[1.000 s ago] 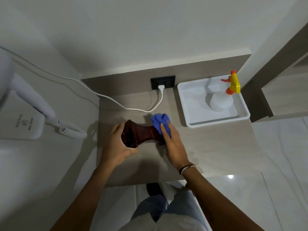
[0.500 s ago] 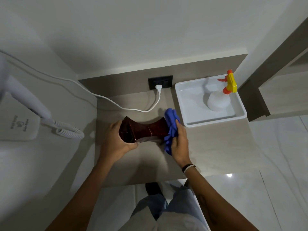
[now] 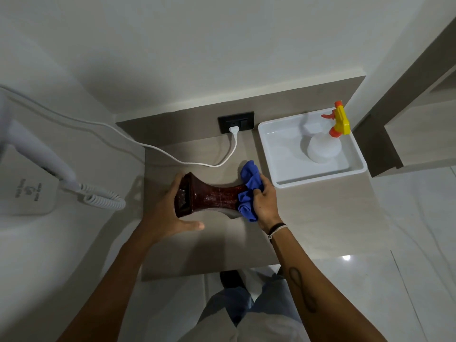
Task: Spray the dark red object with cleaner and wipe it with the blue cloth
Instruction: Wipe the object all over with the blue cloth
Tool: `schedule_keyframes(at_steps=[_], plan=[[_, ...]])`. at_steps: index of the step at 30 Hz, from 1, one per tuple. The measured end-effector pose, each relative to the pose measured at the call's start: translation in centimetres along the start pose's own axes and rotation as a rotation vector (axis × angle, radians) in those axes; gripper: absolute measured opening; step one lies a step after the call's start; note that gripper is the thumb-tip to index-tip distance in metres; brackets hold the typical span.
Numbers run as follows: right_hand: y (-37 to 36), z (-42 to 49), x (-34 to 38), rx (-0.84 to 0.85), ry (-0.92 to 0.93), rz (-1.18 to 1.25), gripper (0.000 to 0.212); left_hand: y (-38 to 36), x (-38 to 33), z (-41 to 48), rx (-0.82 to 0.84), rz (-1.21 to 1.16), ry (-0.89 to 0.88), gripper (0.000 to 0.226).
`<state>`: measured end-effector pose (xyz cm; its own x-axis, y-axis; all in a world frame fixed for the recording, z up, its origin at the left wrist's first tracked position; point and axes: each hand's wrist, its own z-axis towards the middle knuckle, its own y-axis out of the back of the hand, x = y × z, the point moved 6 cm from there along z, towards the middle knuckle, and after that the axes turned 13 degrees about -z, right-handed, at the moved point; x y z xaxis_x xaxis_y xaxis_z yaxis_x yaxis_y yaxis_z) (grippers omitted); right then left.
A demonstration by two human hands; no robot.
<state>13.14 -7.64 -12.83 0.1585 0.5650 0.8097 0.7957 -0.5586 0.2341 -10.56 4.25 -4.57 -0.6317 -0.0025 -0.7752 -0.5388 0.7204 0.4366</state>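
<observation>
Dark red object (image 3: 217, 197) lies on its side near the middle of the worktop (image 3: 320, 218), a glossy waisted piece with its flared square end turned toward 9 o'clock. At that end the left hand (image 3: 170, 213) cups it, fingers spread around the end face and thumb stretched out along the worktop at 6 o'clock of it. At 3 o'clock the right hand (image 3: 265, 202) has its fingers closed on the blue cloth (image 3: 249, 191), which is bunched up and pressed against the other end. At 2 o'clock from the cloth, just beside it, sits a white tray (image 3: 276, 144), and in it stands a pale spray bottle (image 3: 323, 148) with a yellow and orange trigger head. At 12 o'clock a white plug (image 3: 234, 130) sits in a dark wall socket (image 3: 243, 122), its cord trailing off toward 9 o'clock.
</observation>
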Motion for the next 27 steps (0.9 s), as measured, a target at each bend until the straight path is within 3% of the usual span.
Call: schedule_keyframes(at_steps=[6,8,11,12,14,15,17,20,24,26,27], plan=[[-1.3,-2.2,1.9,-0.032,0.249,-0.165,0.081,0.6,-1.1,0.3,-0.214,0.132,-0.143,0.107],[-1.8,-3.2,2.1,-0.051,0.291,-0.221,0.08,0.7,-1.2,0.4,-0.226,0.112,-0.149,0.102],[-4.6,-6.9,4.2,-0.023,0.552,-0.385,0.054,-1.3,-1.9,0.6,-0.245,0.153,-0.145,0.096],[-5.9,-8.5,4.1,0.016,0.665,-0.48,0.056,-2.6,-2.2,0.5,-0.27,0.218,-0.143,0.09],[-8.4,-11.0,3.1,0.11,0.9,-0.693,0.09,-4.3,-2.7,-0.2,-0.308,0.395,-0.12,0.081],[-8.5,-10.4,2.0,0.156,0.896,-0.753,0.095,-3.9,-2.2,-0.3,-0.291,0.348,-0.133,0.079],[-5.9,-7.9,1.8,0.153,0.736,-0.703,0.06,-1.4,-1.3,0.2,-0.282,0.216,-0.155,0.083],[-1.9,-4.8,1.5,0.04,0.418,-0.578,0.061,-0.7,-2.3,0.2,-0.297,0.176,-0.174,0.101],[-6.0,-8.2,3.3,0.163,0.571,-0.46,0.06,-2.1,-3.4,0.8,-0.259,0.153,-0.181,0.105],[-7.8,-10.3,3.1,0.148,0.799,-0.598,0.087,-1.4,-3.1,1.0,-0.276,0.133,-0.195,0.095],[-7.6,-9.4,2.6,0.167,0.834,-0.621,0.09,-1.3,-3.0,0.9,-0.287,0.138,-0.2,0.092]])
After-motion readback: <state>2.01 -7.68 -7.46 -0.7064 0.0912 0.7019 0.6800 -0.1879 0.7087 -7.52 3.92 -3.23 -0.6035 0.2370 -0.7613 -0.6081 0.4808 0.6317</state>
